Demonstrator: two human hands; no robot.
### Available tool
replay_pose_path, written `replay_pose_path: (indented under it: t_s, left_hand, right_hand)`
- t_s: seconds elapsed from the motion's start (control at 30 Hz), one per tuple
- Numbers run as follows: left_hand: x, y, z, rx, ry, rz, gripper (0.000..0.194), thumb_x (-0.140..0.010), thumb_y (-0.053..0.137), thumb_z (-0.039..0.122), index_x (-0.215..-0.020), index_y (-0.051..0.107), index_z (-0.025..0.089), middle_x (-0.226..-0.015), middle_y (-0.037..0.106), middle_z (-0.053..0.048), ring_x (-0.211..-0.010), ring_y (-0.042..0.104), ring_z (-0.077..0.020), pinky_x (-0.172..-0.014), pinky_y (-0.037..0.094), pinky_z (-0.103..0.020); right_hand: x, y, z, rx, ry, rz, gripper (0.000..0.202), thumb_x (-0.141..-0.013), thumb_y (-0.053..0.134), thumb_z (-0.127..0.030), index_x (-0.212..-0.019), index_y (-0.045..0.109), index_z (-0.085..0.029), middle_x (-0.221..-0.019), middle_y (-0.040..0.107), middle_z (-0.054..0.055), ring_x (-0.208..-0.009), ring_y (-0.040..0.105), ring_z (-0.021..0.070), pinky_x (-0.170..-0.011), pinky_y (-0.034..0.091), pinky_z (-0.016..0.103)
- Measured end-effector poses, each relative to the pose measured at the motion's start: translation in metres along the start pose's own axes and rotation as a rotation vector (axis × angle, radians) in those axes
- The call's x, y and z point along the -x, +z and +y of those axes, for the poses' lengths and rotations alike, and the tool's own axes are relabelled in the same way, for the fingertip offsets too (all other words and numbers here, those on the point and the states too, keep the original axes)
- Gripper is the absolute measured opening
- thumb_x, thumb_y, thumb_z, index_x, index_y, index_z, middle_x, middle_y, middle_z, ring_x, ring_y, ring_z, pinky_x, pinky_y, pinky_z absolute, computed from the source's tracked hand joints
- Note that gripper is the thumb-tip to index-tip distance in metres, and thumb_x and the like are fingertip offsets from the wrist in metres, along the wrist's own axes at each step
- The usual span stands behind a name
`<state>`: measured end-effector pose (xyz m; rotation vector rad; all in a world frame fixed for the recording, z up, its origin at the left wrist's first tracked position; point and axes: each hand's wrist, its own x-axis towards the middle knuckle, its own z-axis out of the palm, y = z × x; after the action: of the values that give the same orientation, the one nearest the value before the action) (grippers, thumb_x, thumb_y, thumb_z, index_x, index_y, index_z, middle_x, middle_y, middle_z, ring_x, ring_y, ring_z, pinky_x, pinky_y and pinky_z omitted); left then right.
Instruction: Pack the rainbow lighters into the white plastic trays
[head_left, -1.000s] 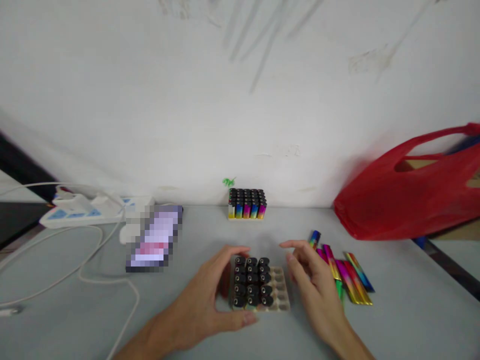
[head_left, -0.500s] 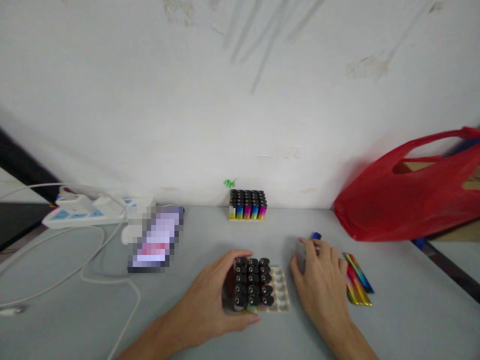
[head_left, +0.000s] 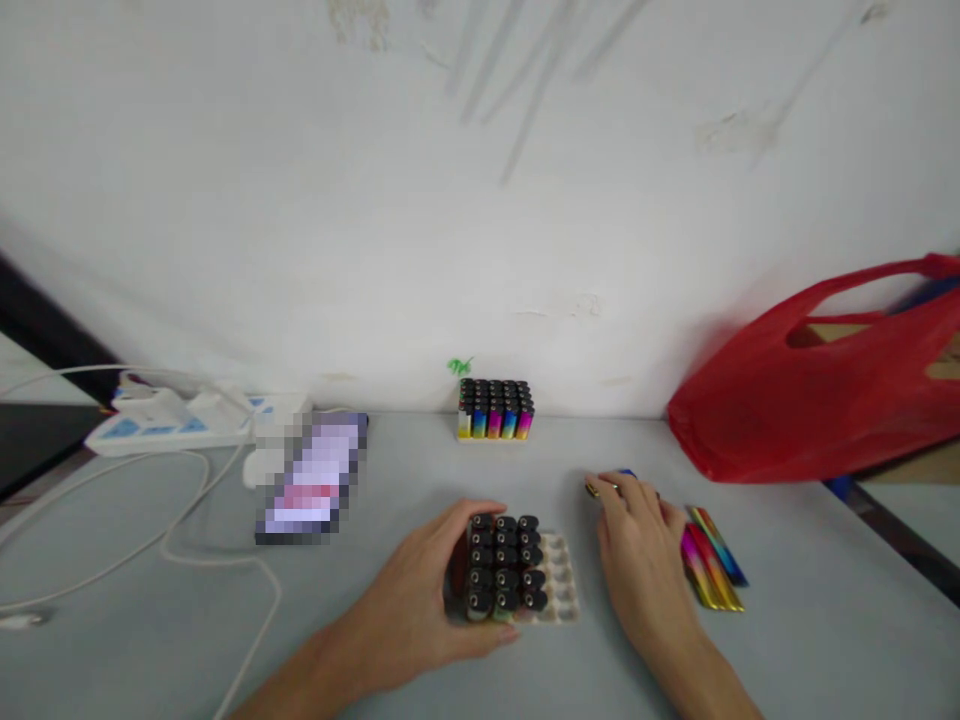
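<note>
My left hand [head_left: 420,590] is curved around the left side of a pale plastic tray [head_left: 559,580], thumb at the near side and fingers at the far side. Several black-topped lighters [head_left: 506,565] stand upright in the tray's left part; sockets show bare on its right. To the right of the tray, my right hand [head_left: 641,550] is closed, fingers bent down to the table. A small dark-and-gold end [head_left: 592,489] shows at its fingertips, and a blue piece [head_left: 626,472] peeks out behind them. Beside this hand lie several shiny multicoloured strips [head_left: 716,565], partly covered by it.
A full block of upright colourful lighters [head_left: 495,412] stands by the wall. On the left are a phone [head_left: 315,480], a power strip [head_left: 172,425] and loose white cables [head_left: 274,590]. A red bag [head_left: 810,400] sits at the right.
My right hand has shifted slightly right and its fingers have drawn together. The dark-and-gold end now shows at its fingertips. My left hand and the tray stay in place.
</note>
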<state>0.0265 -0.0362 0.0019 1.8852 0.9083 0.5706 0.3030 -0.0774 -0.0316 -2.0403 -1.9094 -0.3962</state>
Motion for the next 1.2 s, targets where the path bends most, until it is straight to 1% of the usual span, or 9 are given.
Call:
replay_pose_path:
  t_s: [0.17, 0.3, 0.47, 0.63, 0.73, 0.77, 0.9, 1.07, 1.2]
  left_hand:
    - [-0.001, -0.001, 0.004, -0.013, -0.002, -0.012, 0.082, -0.073, 0.099, 0.026, -0.144, 0.058, 0.031, -0.136, 0.075, -0.006, -0.124, 0.073, -0.0332, -0.109, 0.060, -0.043]
    - [-0.002, -0.002, 0.007, -0.025, 0.006, -0.010, 0.078, -0.075, 0.098, 0.028, -0.143, 0.059, 0.031, -0.136, 0.075, -0.005, -0.124, 0.073, -0.0335, -0.109, 0.059, -0.043]
    - [-0.002, -0.001, 0.005, -0.042, 0.021, 0.002, 0.078, -0.074, 0.098, 0.024, -0.141, 0.060, 0.032, -0.134, 0.075, -0.002, -0.123, 0.073, -0.0310, -0.106, 0.058, -0.040]
    - [-0.001, -0.002, 0.004, -0.022, 0.041, -0.011, 0.076, -0.075, 0.098, 0.025, -0.141, 0.060, 0.033, -0.134, 0.075, -0.002, -0.121, 0.073, -0.0305, -0.104, 0.058, -0.038]
    - [-0.001, -0.002, 0.003, -0.041, 0.048, -0.005, 0.076, -0.076, 0.099, 0.027, -0.141, 0.060, 0.033, -0.134, 0.075, -0.002, -0.121, 0.073, -0.0307, -0.104, 0.058, -0.039]
    - [-0.001, -0.002, 0.003, -0.044, 0.048, -0.006, 0.076, -0.076, 0.099, 0.028, -0.141, 0.060, 0.033, -0.134, 0.075, -0.001, -0.121, 0.073, -0.0306, -0.104, 0.058, -0.039]
    - [-0.002, -0.002, 0.004, -0.036, 0.042, -0.014, 0.076, -0.076, 0.098, 0.026, -0.141, 0.060, 0.033, -0.134, 0.075, -0.002, -0.120, 0.073, -0.0304, -0.103, 0.058, -0.038]
    - [-0.001, -0.003, 0.006, -0.043, 0.032, -0.014, 0.073, -0.077, 0.098, 0.029, -0.140, 0.061, 0.033, -0.134, 0.075, -0.002, -0.120, 0.073, -0.0305, -0.102, 0.058, -0.038]
    - [-0.001, -0.003, 0.005, -0.040, 0.036, -0.015, 0.076, -0.076, 0.098, 0.027, -0.141, 0.060, 0.034, -0.133, 0.075, 0.000, -0.118, 0.074, -0.0287, -0.099, 0.059, -0.035]
  right_hand:
    - [0.000, 0.002, -0.003, -0.052, -0.070, 0.000, 0.036, -0.109, 0.050, -0.007, -0.131, 0.072, -0.024, -0.123, 0.075, 0.014, -0.112, 0.062, 0.0357, -0.095, 0.040, 0.053]
    - [-0.001, 0.003, -0.008, -0.098, -0.121, -0.028, 0.026, -0.108, 0.058, -0.010, -0.121, 0.074, -0.026, -0.116, 0.075, 0.011, -0.109, 0.061, 0.0353, -0.092, 0.040, 0.051]
    - [-0.002, -0.006, -0.019, -0.377, -0.158, -0.049, 0.023, -0.111, 0.054, -0.014, -0.122, 0.071, -0.025, -0.115, 0.075, 0.009, -0.102, 0.066, 0.0296, -0.090, 0.047, 0.045]
    - [0.001, -0.024, -0.026, -0.831, -0.005, -0.178, 0.024, -0.118, 0.044, -0.033, -0.129, 0.065, -0.027, -0.108, 0.075, 0.007, -0.095, 0.070, 0.0252, -0.084, 0.053, 0.037]
    - [0.003, -0.033, -0.028, -0.965, 0.118, -0.247, 0.030, -0.119, 0.043, -0.046, -0.129, 0.064, -0.027, -0.090, 0.071, 0.001, -0.077, 0.066, 0.0219, -0.072, 0.051, 0.033]
    - [0.003, -0.036, -0.028, -1.000, 0.145, -0.264, 0.032, -0.118, 0.044, -0.049, -0.128, 0.065, -0.027, -0.088, 0.069, 0.001, -0.076, 0.065, 0.0215, -0.071, 0.050, 0.032]
    - [0.001, -0.040, -0.028, -1.159, 0.183, -0.319, 0.036, -0.115, 0.053, -0.054, -0.125, 0.070, -0.025, -0.102, 0.071, 0.003, -0.094, 0.066, 0.0229, -0.080, 0.051, 0.032]
    - [-0.004, -0.039, -0.027, -1.191, 0.170, -0.188, 0.036, -0.111, 0.060, -0.055, -0.111, 0.080, -0.025, -0.103, 0.066, 0.006, -0.101, 0.064, 0.0254, -0.090, 0.051, 0.034]
    - [-0.006, -0.037, -0.026, -1.339, 0.367, -0.174, 0.042, -0.104, 0.068, -0.063, -0.103, 0.079, -0.023, -0.088, 0.067, 0.004, -0.085, 0.062, 0.0241, -0.077, 0.050, 0.033]
